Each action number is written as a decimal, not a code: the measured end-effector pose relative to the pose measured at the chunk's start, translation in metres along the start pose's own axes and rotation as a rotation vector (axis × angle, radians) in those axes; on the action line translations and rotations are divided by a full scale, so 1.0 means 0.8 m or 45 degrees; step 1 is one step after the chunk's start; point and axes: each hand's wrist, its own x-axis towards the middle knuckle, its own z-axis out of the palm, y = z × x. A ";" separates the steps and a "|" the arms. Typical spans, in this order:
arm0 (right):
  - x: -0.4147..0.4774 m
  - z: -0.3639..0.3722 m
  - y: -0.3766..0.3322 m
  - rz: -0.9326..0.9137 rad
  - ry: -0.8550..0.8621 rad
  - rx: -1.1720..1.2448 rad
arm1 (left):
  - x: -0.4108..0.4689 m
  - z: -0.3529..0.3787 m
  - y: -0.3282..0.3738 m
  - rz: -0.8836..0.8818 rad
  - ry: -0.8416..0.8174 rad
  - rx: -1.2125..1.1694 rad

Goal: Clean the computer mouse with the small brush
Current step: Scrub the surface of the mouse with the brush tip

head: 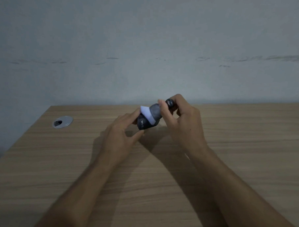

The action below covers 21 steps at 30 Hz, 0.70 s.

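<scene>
Near the desk's (211,167) far edge, the left hand (120,137) pinches the dark computer mouse (143,125) to keep it steady, while the right hand (182,121) grips the small brush (154,112), bristles touching the mouse.

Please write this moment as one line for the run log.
left hand: holds computer mouse | right hand: holds small brush | white bristles on mouse | step: brushing
</scene>
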 end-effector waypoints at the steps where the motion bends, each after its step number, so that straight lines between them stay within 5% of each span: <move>1: 0.001 -0.001 0.008 0.043 0.020 -0.034 | 0.000 -0.003 -0.001 0.056 -0.024 0.045; 14: 0.018 -0.014 -0.004 0.119 -0.016 -0.122 | -0.002 -0.011 -0.004 0.355 0.029 0.506; 18: 0.021 -0.028 0.004 0.107 -0.001 -0.369 | -0.006 -0.009 0.006 0.386 0.019 0.524; 21: 0.023 -0.032 -0.005 0.119 0.034 -0.242 | -0.002 -0.002 0.003 0.351 0.052 0.483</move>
